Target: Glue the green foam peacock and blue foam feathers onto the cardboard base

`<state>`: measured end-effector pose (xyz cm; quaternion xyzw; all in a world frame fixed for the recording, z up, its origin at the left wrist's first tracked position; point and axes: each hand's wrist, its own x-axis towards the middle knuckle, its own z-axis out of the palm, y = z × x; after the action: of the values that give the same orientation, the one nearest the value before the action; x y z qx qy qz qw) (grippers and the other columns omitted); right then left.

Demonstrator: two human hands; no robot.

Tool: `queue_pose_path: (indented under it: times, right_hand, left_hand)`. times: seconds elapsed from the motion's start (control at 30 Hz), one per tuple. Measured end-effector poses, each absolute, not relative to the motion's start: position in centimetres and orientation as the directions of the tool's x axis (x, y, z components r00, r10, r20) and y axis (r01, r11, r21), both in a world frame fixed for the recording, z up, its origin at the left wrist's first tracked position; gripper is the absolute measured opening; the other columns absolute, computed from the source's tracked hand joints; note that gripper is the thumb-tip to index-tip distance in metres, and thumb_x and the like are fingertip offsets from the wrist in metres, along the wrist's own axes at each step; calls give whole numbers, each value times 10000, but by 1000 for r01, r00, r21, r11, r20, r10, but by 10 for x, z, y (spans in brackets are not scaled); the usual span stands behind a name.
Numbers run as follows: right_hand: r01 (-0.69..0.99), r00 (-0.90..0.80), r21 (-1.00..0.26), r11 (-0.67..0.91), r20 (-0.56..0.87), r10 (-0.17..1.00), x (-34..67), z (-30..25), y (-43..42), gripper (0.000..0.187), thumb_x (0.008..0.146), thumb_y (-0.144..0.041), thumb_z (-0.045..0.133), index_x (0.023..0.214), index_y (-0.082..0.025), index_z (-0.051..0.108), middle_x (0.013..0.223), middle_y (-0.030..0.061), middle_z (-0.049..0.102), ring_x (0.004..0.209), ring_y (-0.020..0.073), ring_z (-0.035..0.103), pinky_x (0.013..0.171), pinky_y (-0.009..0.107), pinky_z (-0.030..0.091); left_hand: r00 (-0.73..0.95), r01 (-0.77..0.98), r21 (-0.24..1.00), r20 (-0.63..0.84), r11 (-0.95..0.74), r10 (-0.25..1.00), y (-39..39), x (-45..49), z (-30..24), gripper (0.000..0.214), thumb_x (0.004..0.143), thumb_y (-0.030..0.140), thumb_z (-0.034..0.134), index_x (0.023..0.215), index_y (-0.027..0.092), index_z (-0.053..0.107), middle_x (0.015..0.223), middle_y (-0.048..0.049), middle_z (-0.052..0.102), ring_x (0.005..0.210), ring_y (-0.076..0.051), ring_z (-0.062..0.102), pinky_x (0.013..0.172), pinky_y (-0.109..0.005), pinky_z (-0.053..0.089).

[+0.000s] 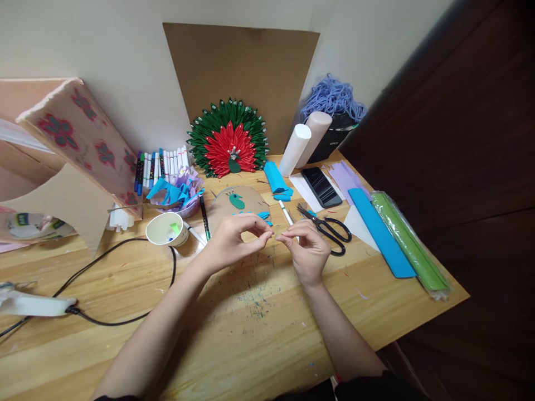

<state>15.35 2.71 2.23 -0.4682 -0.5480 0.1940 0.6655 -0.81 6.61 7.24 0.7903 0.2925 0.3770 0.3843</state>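
Note:
My left hand (234,239) and my right hand (307,250) meet over the wooden table (251,328), fingertips pinched together on something tiny I cannot make out. Just behind them lies a brown cardboard disc (244,203) with a green peacock body and blue paper feathers. Black scissors (328,228) lie right of my right hand, and a white pen (286,213) sits beside them. A finished red and green paper peacock (228,139) leans against the wall.
A paper cup (167,229), a bowl of blue and purple scraps (178,192), markers (161,164), a glue gun (29,303) with black cable lie left. A phone (321,186), blue (380,234) and green paper (409,248), rolls and yarn (332,100) sit right.

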Motion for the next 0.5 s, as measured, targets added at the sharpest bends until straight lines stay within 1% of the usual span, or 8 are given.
queue_pose_path:
  times: [0.1,0.23,0.5]
  right_hand:
    - [252,321,-840,481,541,777,154,22,27,105,662,-259,760,659,-230,659,616,-4,619,645,163,541,625,329,436]
    - [262,328,-845,467,533,780,155,22,27,116,664,-290,757,655,-229,658,613,0,617,646,167,544,629,336,440]
    - [287,294,-814,505,576,763,156,24,26,88,662,-236,761,679,-244,675,627,-9,632,642,164,545,641,336,431]
  left_hand:
    - [550,181,826,365,-534,751,66,-8,73,80,800,176,584,779,142,653,701,-26,662,620,-95,595,599,-198,490]
    - [590,169,809,375,-564,715,67,-7,73,114,821,212,578,782,152,667,716,-34,681,653,-113,610,611,-217,490]
    - [623,145,780,406,-609,669,68,-9,71,109,827,196,567,784,156,659,780,-43,693,704,-119,622,669,-232,491]
